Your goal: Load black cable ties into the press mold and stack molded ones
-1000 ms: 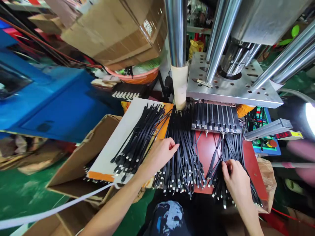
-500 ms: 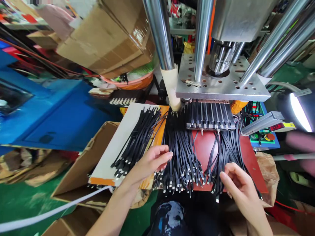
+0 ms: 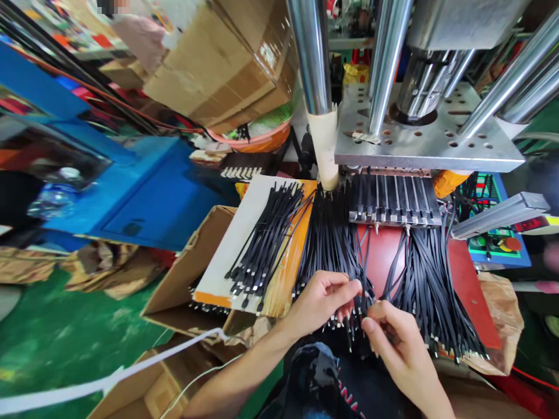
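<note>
My left hand (image 3: 329, 298) is over the lower ends of the middle bundle of flat black cables (image 3: 329, 233), thumb and forefinger drawn together. Close to its right, my right hand (image 3: 395, 340) is curled in a pinch, its fingertips near the cable ends between the two bundles. What either pinch holds, if anything, is too small to make out. A second bundle of black cables (image 3: 425, 273) hangs from the metal slotted fixture (image 3: 395, 201) and fans to the right over the red board (image 3: 382, 253).
Above the fixture hangs a thick drilled metal plate (image 3: 430, 137) with steel posts (image 3: 312, 58). Left of the bundles, more cables (image 3: 268, 238) lie on a white board (image 3: 231, 250), above an open carton (image 3: 187, 256). A control box (image 3: 498, 244) stands at right.
My right hand has moved left, close beside my left hand. The lower ends of the right cable bundle have swung out to the right. The camera view has shifted slightly left.
</note>
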The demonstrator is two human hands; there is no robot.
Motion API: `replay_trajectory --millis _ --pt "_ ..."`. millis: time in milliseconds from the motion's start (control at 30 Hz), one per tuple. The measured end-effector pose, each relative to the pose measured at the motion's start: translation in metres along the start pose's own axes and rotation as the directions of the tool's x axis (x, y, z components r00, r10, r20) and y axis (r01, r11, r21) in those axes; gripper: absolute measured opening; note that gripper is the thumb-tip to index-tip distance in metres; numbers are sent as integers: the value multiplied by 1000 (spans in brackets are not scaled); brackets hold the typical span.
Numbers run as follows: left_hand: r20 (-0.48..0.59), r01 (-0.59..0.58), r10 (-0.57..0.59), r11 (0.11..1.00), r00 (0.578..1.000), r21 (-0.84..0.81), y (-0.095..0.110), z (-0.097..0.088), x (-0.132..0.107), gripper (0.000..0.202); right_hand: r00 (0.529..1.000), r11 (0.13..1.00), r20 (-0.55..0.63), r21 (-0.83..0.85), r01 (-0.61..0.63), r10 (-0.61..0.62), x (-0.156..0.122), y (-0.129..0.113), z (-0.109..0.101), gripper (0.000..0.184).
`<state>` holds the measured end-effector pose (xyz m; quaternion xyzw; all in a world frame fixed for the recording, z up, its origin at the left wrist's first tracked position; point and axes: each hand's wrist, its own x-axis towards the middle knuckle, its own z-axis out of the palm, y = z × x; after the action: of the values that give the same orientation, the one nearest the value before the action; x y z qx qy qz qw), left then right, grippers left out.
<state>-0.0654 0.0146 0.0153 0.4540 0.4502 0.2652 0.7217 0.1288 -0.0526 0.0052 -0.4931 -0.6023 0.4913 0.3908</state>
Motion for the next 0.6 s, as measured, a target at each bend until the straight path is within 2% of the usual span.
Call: replay_trajectory --millis 100,167,233,300,400,500,567,600 --pt "84 12 -11 1000 996 -10 0 11 -10 52 993 999 113 -41 -28 32 -3 -7 -8 30" --pt "132 -54 43 995 990 81 0 17 -16 42 986 995 135 0 -96 95 -3 -8 -17 22" --pt "173 -162 123 959 977 231 -3 23 -22 35 985 981 69 100 -166 159 -1 -5 -23 28" --pt "220 -226 151 899 964 374 -8 29 -25 38 978 963 -41 187 -194 205 2 -1 -24 34" --pt "320 -214 41 821 947 529 -8 31 -23 45 964 961 -162 216 -176 213 6 2 -21 37" --pt "431 -259 -45 741 901 620 9 25 -9 32 966 973 -198 189 -130 168 3 4 -17 36" --pt "399 -270 12 754 917 599 29 21 5 20 973 985 -190 135 -106 131 -1 6 -14 38" --pt "342 -271 80 785 936 558 40 20 12 23 977 990 -183 100 -94 111 -3 8 -13 38"
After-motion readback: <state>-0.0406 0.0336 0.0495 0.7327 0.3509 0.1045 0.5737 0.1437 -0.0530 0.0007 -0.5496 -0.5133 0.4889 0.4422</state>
